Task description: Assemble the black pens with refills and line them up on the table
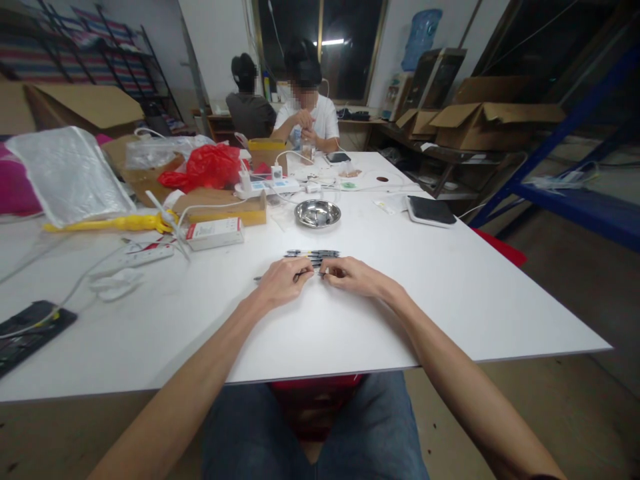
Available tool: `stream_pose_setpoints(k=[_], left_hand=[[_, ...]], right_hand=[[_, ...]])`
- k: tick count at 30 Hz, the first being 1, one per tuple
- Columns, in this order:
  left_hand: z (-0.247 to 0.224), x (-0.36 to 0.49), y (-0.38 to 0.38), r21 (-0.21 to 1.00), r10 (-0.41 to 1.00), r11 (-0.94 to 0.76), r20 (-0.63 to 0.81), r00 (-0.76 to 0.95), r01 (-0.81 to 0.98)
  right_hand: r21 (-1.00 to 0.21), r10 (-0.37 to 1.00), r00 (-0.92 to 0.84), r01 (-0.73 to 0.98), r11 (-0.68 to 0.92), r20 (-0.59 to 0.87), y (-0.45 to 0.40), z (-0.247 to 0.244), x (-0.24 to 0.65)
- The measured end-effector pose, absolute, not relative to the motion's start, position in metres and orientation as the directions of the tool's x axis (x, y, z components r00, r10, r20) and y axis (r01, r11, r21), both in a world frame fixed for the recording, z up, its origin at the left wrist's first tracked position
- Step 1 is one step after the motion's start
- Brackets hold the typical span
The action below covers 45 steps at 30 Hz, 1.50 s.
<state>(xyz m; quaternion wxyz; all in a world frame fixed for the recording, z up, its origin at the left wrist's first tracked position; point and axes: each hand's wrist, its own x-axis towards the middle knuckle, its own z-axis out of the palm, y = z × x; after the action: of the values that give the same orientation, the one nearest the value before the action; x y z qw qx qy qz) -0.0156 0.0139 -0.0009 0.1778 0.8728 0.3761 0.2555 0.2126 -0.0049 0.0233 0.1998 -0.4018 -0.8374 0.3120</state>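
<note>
Several dark pens (313, 253) lie side by side on the white table, just beyond my hands. My left hand (286, 281) is closed around a dark pen (257, 279), whose one end sticks out to the left and whose other end shows near the fingertips. Close beside it, my right hand (345, 275) pinches a small dark piece, too small to name. A narrow gap separates the two hands' fingertips. Beyond the pens stands a round metal dish (318, 214) with small dark items in it.
At the left are a white box (215, 233), a cardboard tray (253, 208), a red bag (213, 165), cables and a black device (33, 328). A black-topped device (431, 211) lies right. Another person (320, 120) sits across the table.
</note>
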Motion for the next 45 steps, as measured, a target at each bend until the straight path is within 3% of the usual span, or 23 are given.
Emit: stream_pose_setpoints(k=[21, 27, 34, 40, 45], left_hand=[[0.000, -0.016, 0.015, 0.486, 0.711, -0.694, 0.344, 0.613, 0.531], [0.004, -0.019, 0.017, 0.473, 0.704, -0.704, 0.367, 0.608, 0.529], [0.004, -0.017, 0.016, 0.531, 0.742, -0.650, 0.291, 0.604, 0.544], [0.006, -0.017, 0.012, 0.556, 0.785, -0.605, 0.297, 0.543, 0.570], [0.006, -0.008, 0.010, 0.561, 0.680, -0.718, 0.438, 0.588, 0.412]], right_hand=[[-0.799, 0.775, -0.618, 0.396, 0.452, 0.133, -0.002, 0.021, 0.211], [-0.734, 0.808, -0.490, 0.406, 0.544, 0.328, -0.005, 0.025, 0.205], [-0.802, 0.865, -0.323, 0.347, 0.486, 0.385, -0.003, 0.015, 0.196], [-0.750, 0.818, -0.350, 0.344, 0.565, 0.455, -0.010, 0.010, 0.182], [-0.669, 0.737, -0.417, 0.327, 0.667, 0.531, -0.016, 0.005, 0.168]])
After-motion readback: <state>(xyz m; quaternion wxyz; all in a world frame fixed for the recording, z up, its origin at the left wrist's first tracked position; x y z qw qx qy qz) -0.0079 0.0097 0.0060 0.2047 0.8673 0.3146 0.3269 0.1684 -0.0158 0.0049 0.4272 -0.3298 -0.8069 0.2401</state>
